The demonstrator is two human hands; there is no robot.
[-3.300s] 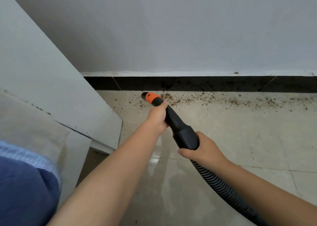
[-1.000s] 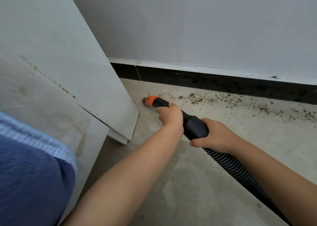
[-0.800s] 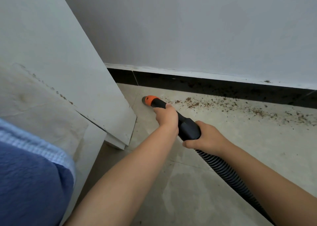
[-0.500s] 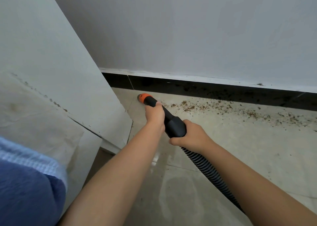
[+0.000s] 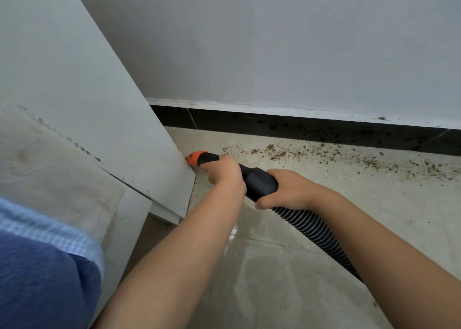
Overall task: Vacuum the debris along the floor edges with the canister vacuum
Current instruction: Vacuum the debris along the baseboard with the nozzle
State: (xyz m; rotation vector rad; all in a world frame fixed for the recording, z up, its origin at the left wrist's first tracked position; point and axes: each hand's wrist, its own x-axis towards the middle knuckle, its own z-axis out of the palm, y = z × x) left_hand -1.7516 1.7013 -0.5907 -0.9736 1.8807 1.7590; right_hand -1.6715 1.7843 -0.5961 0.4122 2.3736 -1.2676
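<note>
Pale tiled floor (image 5: pixel 324 228) meets a grey wall (image 5: pixel 274 41) along a black skirting strip (image 5: pixel 299 126), seen from above. At far left, a blue cloth with a light striped border (image 5: pixel 37 266) fills the lower corner. Beside it stands a white cabinet (image 5: pixel 87 129), its side panel slanting down to a bottom corner that sits on the floor; a dark gap opens under its lower edge. An orange nozzle tip (image 5: pixel 195 157) lies against that panel, low down near the floor, with a narrow wedge of bare tile between cabinet and skirting behind it. The left hand (image 5: pixel 225 174) is wrapped round the slim black nozzle tube (image 5: pixel 209 158) just behind the orange tip, fingers curled fully about it. The right hand (image 5: pixel 287 190) grips the thicker black handle collar (image 5: pixel 260 182), fingers curled under and thumb over, where it joins a black ribbed hose (image 5: pixel 316 236) running down and to the right behind the right forearm. Brown debris (image 5: pixel 311 154) is scattered in a band along the foot of the skirting, from just right of the left hand to the right frame edge, thinning outward onto open tile. Specks also cling to the skirting face. Floor to the right of the arms lies open.
</note>
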